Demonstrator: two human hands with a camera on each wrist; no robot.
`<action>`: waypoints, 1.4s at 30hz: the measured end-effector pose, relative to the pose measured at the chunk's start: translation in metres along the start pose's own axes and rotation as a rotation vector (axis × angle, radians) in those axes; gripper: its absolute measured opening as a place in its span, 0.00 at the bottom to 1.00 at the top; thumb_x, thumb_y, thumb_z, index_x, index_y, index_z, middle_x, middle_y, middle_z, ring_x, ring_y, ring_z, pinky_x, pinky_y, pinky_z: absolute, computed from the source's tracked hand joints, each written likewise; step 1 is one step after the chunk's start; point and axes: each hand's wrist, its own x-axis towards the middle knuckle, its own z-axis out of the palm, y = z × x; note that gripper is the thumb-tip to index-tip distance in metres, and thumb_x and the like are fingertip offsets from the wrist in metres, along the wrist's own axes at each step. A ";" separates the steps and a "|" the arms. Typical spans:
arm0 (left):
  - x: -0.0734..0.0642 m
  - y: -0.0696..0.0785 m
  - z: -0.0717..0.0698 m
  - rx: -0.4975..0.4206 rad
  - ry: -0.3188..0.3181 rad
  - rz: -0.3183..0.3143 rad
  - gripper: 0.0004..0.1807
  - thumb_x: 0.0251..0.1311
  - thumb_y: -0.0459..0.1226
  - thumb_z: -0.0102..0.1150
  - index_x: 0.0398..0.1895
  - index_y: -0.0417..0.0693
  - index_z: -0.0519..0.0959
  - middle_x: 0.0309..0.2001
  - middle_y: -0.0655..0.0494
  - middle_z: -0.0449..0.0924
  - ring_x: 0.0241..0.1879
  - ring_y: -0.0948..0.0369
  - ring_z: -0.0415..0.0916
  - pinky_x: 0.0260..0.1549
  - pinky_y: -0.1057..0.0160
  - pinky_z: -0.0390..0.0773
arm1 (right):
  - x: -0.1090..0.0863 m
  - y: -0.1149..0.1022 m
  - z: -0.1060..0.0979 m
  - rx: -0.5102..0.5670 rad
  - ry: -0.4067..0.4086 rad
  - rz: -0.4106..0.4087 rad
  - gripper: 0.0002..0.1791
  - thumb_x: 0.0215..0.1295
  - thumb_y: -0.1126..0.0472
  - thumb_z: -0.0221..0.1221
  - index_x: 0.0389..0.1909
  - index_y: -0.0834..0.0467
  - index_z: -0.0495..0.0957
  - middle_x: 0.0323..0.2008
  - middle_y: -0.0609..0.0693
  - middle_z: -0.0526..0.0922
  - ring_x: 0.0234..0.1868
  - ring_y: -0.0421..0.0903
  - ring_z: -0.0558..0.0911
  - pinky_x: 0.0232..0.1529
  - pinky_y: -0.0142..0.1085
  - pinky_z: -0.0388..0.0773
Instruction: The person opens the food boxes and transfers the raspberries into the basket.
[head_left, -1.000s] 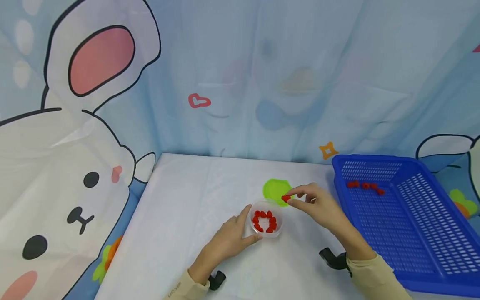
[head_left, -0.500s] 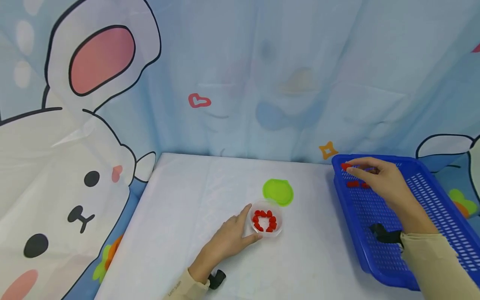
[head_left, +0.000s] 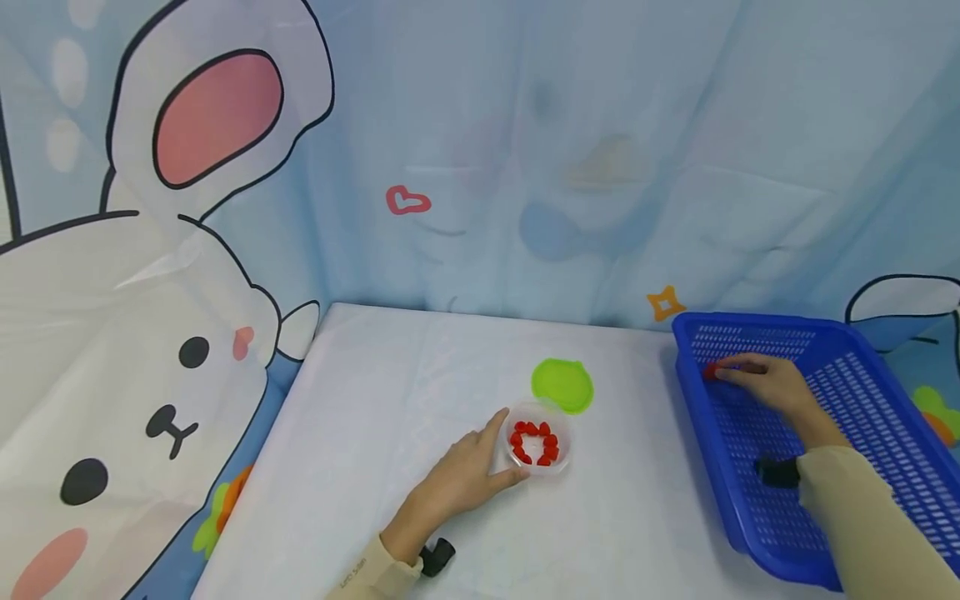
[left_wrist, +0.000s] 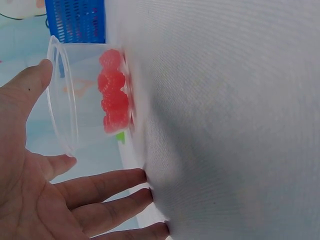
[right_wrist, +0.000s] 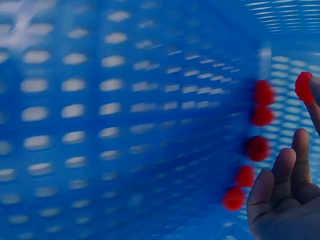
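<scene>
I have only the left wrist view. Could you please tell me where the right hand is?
Observer: In the head view, the right hand is inside the blue basket.
Operator: Thank you. Is it holding something?
Observer: Yes, the right wrist view shows it pinching one red berry.
Operator: And how do the berries in the clear cup lie? From the side I cannot see it.
Observer: From above, they make a loose ring with no berry in the middle.
</scene>
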 end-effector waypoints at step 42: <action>0.000 0.003 0.000 0.001 0.012 0.015 0.51 0.60 0.59 0.65 0.79 0.48 0.52 0.59 0.42 0.76 0.53 0.50 0.77 0.50 0.49 0.79 | -0.057 -0.133 -0.008 0.033 0.010 -0.105 0.37 0.69 0.36 0.56 0.64 0.62 0.74 0.66 0.66 0.67 0.59 0.64 0.68 0.44 0.53 0.70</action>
